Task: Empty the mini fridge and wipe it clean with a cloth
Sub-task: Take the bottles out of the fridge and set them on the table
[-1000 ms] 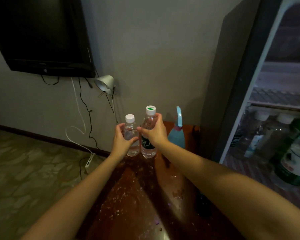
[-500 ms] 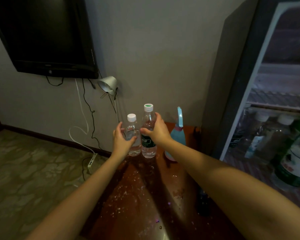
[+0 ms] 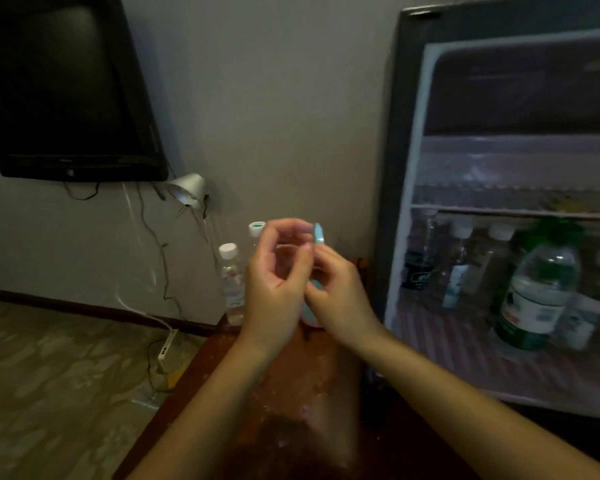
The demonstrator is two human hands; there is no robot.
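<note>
Our left hand (image 3: pixel 274 282) was up in front of us. Its fingers were loosely bent and it held nothing. Our right hand (image 3: pixel 340 296) was just beside it, at its 3 o'clock. We saw only the back of that hand, and the picture was blurry, so we could not tell if it was open or if it held something. Both hands were above the brown bench (image 3: pixel 291 393).

At 12 o'clock, behind our hands, two water bottles stood on the bench by the wall. One was a short bottle (image 3: pixel 231 285) with a white cap. The other was a taller bottle (image 3: pixel 257 229) with a green mark on its cap. A blue spray bottle (image 3: pixel 318 233) stood just beside them, mostly hidden by our hands.

At 3 o'clock the mini fridge (image 3: pixel 400 168) stood open. We judged the job was only just begun. Two bottles were out, but many more stood on the fridge floor, under the wire shelf (image 3: pixel 513 211): a big green bottle (image 3: pixel 537 292) and a row of small bottles (image 3: pixel 459 268). We saw no cloth anywhere, so we judged the wiping had not started.
</note>
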